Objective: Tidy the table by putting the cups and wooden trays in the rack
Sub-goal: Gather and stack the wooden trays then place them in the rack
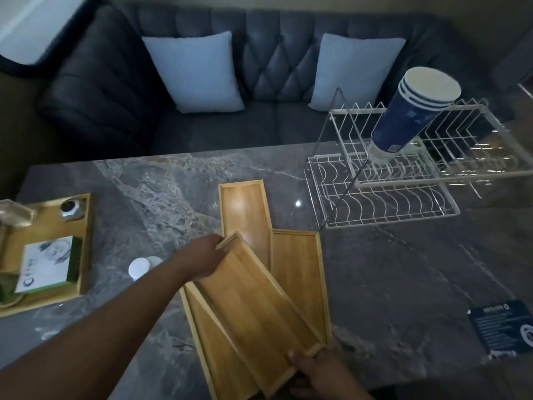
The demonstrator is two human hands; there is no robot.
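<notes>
Several long wooden trays lie fanned out on the grey marble table (389, 284). The top tray (259, 310) is tilted, with my left hand (202, 259) gripping its far end and my right hand (320, 373) gripping its near end. Another tray (245, 209) points away toward the sofa, one (300, 269) lies to the right, and one (219, 356) sits underneath at the left. A white wire rack (383, 194) stands at the table's back right. A stack of blue paper cups (403, 116) leans upside down in its upper tier.
A larger wooden tray (86, 255) with a card, a small jar and green items sits at the left edge. Two white lids (141, 268) lie beside my left forearm. A dark printed card (507, 327) lies at the right. A dark sofa with two pillows stands behind the table.
</notes>
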